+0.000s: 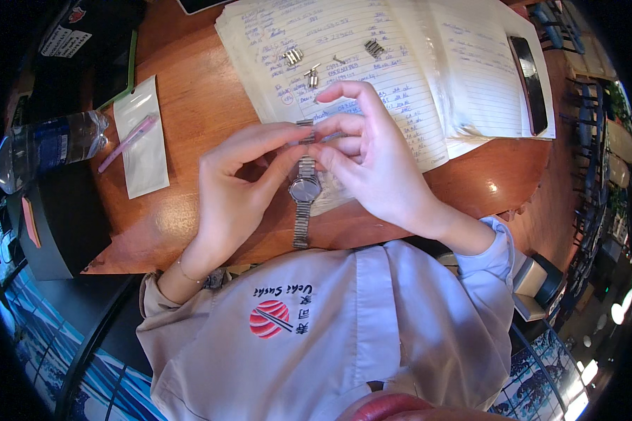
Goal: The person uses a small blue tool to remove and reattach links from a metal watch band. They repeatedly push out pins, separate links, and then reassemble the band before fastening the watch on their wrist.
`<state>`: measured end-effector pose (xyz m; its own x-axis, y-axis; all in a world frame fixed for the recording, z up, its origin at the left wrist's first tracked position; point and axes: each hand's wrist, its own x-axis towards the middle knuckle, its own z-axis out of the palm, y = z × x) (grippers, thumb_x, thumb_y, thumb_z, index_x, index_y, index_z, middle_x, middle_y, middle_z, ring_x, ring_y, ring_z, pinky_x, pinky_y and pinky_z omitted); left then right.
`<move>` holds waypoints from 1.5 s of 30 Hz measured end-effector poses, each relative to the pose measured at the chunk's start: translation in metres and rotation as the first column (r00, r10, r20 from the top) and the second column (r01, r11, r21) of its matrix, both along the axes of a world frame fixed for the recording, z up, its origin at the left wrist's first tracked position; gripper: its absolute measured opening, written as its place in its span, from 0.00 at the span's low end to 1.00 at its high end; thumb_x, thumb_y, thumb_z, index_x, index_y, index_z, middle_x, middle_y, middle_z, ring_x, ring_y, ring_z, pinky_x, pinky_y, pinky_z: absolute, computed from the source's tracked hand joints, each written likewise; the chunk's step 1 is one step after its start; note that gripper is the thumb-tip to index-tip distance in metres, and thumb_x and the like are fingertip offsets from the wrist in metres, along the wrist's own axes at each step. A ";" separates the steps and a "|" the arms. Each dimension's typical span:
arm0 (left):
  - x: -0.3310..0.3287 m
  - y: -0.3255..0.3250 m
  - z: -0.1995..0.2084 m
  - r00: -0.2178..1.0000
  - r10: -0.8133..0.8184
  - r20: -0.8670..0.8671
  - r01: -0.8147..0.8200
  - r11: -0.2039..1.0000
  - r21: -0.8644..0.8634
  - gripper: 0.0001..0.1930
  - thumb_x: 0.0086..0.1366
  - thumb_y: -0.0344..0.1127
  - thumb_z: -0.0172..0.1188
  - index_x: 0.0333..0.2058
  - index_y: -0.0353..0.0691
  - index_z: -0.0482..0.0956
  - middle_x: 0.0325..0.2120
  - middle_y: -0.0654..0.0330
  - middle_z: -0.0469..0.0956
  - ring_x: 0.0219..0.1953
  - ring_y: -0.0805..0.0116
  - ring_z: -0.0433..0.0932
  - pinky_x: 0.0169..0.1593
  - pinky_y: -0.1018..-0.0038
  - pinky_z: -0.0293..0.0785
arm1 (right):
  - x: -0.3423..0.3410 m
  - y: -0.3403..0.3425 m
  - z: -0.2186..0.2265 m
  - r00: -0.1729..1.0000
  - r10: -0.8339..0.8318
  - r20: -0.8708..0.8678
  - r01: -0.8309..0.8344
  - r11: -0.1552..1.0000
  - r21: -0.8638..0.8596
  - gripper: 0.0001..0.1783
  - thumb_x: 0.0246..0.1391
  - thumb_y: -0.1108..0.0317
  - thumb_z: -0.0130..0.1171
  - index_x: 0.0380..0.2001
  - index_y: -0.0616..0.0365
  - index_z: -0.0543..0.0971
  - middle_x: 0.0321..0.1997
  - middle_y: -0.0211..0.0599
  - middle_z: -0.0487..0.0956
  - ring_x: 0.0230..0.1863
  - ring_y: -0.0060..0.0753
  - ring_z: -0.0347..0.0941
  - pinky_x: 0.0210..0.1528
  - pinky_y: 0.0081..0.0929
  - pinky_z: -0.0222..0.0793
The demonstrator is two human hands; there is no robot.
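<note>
A silver wristwatch (305, 188) with a metal link bracelet hangs in front of my chest. My left hand (240, 168) pinches the upper part of its bracelet between thumb and fingers. On the same stretch of links, my right hand (372, 151) closes from the other side, its index finger raised and bent. My fingers partly hide the links there. The watch head and the lower bracelet dangle below them. Beyond my hands, loose bracelet links (293, 57), a second group of links (374, 48) and small metal pieces (312, 77) lie on the open notebook.
The handwritten notebook (463, 84) covers much of the wooden table (182, 77). A dark phone (529, 85) rests on its right page. To the left are a white packet (141, 140), a pink pen (126, 143) and a water bottle (53, 149) lying tilted.
</note>
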<state>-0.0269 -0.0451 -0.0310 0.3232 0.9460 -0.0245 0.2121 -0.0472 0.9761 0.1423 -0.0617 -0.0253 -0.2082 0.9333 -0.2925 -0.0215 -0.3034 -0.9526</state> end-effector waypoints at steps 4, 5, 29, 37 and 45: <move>-0.001 -0.004 -0.004 1.000 0.020 0.019 -0.019 0.996 -0.090 0.10 0.56 0.23 0.60 0.39 0.35 0.79 0.33 0.60 0.77 0.33 0.77 0.75 0.37 0.83 0.70 | -0.003 -0.002 0.001 0.995 -0.104 -0.013 0.104 0.995 -0.006 0.23 0.49 0.83 0.54 0.47 0.57 0.59 0.34 0.39 0.75 0.34 0.23 0.76 0.30 0.15 0.69; -0.002 -0.004 -0.006 0.999 0.026 0.039 -0.022 0.995 -0.102 0.11 0.56 0.23 0.59 0.39 0.35 0.78 0.34 0.60 0.77 0.34 0.77 0.75 0.38 0.83 0.71 | -0.003 -0.002 0.000 0.992 -0.126 -0.023 0.126 0.992 -0.002 0.23 0.49 0.82 0.56 0.45 0.57 0.60 0.31 0.39 0.76 0.33 0.23 0.76 0.28 0.15 0.69; -0.004 -0.002 -0.010 0.967 0.096 0.238 -0.009 0.938 -0.346 0.16 0.57 0.20 0.56 0.46 0.33 0.73 0.37 0.61 0.72 0.37 0.79 0.74 0.41 0.86 0.73 | 0.010 0.041 -0.016 0.610 -0.222 0.760 -0.389 0.752 0.532 0.06 0.44 0.74 0.59 0.28 0.62 0.74 0.30 0.40 0.71 0.30 0.43 0.72 0.33 0.32 0.68; -0.002 -0.003 -0.012 0.964 0.090 0.251 -0.001 0.944 -0.331 0.18 0.56 0.20 0.58 0.47 0.35 0.73 0.35 0.62 0.71 0.37 0.80 0.74 0.40 0.86 0.73 | 0.006 0.040 -0.014 0.536 -0.188 0.823 -0.510 0.705 0.493 0.07 0.47 0.74 0.56 0.30 0.61 0.69 0.33 0.41 0.69 0.37 0.45 0.70 0.36 0.37 0.67; -0.003 -0.004 -0.014 0.960 0.075 0.269 0.013 0.950 -0.311 0.16 0.56 0.20 0.59 0.45 0.34 0.74 0.36 0.62 0.72 0.35 0.80 0.73 0.39 0.86 0.73 | 0.009 0.038 -0.013 0.627 -0.119 0.770 -0.527 0.663 0.532 0.08 0.45 0.78 0.56 0.30 0.62 0.68 0.30 0.43 0.68 0.33 0.48 0.68 0.34 0.38 0.64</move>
<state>-0.0301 -0.0495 -0.0451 0.3292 0.9159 -0.2297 -0.0693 0.2661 0.9615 0.1509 -0.0242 -0.0386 -0.4545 0.8598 0.2326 0.6929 0.5054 -0.5143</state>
